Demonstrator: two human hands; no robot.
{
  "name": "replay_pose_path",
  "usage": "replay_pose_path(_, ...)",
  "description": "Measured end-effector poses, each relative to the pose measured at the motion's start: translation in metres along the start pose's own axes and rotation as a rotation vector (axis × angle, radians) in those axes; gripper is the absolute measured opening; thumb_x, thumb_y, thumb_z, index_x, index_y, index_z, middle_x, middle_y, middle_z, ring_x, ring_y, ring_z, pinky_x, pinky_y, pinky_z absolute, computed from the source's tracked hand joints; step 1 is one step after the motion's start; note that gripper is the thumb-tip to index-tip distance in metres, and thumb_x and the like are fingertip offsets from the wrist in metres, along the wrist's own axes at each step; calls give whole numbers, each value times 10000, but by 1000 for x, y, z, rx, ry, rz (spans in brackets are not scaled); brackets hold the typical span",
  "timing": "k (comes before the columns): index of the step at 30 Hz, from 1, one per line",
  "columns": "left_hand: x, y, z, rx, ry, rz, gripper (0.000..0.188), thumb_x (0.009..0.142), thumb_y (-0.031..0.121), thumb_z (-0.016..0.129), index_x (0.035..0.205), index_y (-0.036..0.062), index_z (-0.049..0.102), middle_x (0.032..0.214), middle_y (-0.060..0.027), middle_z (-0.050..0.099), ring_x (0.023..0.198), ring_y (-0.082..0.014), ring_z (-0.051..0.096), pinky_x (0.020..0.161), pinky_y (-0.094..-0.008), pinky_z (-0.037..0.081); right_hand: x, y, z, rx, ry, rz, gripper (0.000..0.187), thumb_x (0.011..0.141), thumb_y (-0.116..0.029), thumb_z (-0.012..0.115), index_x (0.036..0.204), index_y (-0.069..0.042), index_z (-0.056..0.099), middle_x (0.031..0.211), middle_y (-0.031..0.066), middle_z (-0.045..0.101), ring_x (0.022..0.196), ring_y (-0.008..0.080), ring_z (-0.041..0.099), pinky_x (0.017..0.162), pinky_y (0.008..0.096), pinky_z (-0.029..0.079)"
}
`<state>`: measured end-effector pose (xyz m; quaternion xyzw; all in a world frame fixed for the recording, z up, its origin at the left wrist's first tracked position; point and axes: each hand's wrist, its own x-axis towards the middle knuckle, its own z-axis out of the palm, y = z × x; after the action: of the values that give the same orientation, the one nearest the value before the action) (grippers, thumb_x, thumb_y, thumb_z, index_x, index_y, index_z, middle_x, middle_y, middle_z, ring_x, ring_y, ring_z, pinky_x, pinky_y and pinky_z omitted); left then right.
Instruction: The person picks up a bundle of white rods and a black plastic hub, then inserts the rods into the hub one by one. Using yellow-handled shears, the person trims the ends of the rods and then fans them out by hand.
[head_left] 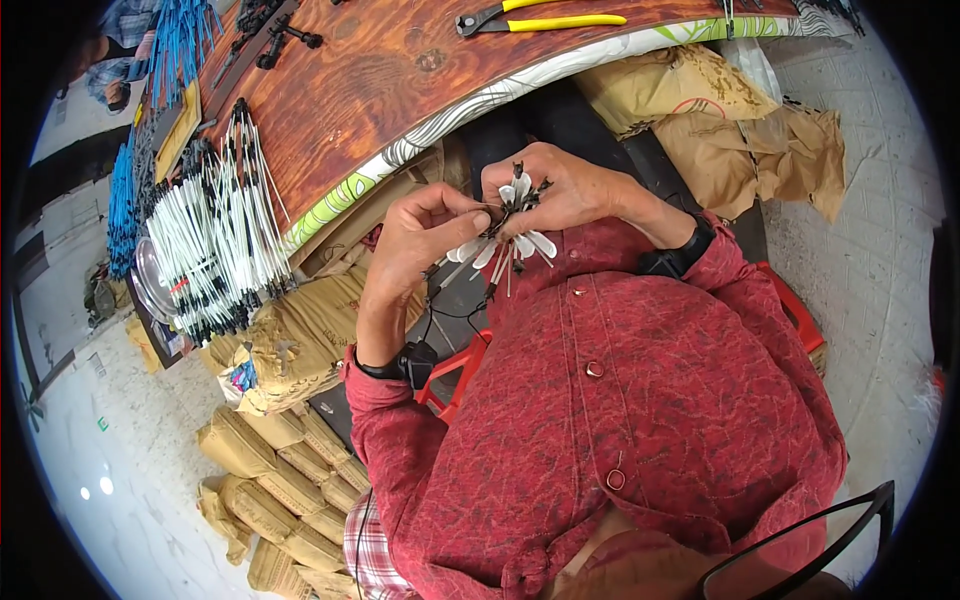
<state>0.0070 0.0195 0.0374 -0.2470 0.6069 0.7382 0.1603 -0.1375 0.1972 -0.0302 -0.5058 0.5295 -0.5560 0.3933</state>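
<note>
My right hand [560, 188] is closed around a small bunch of thin stems with white oval, petal-like ends and black tips [538, 243]. The bunch fans out below the fingers, and a few black tips stick up above them. My left hand [425, 235] presses thumb and forefinger together at the bunch's left side. What that pinch holds is too small to make out. Both hands meet in front of my red shirt, beyond the table's near edge. A dark strap with a small black box sits on each wrist.
The wooden table [380, 75] carries yellow-handled cutting pliers [540, 22], a heap of white rods with black ends [215, 235], blue rods [183, 45] and black parts [285, 40]. Brown paper packs [285, 480] lie at lower left; brown sacks [750, 150] at right. A red stool [455, 375] is beneath me.
</note>
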Motion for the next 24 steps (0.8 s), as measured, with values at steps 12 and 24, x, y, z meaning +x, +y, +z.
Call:
replay_pose_path(12, -6, -1, 2, 69, 1, -17, 167, 863, 19, 771, 1020, -6, 718, 877, -15, 708, 801, -74, 637, 719, -229, 501, -1, 0, 4, -11, 86, -152, 284, 698, -39, 818, 904, -11, 624, 797, 54, 608, 713, 159, 595, 634, 317, 465)
replay_pose_path(24, -12, 3, -10, 60, -174, -32, 272, 811, -46, 789, 1056, -7, 679, 1046, -47, 676, 952, -105, 658, 826, -266, 559, -3, -1, 1, -22, -15, 11, 245, 723, -57, 823, 889, -8, 650, 813, 57, 631, 712, 142, 601, 628, 302, 463)
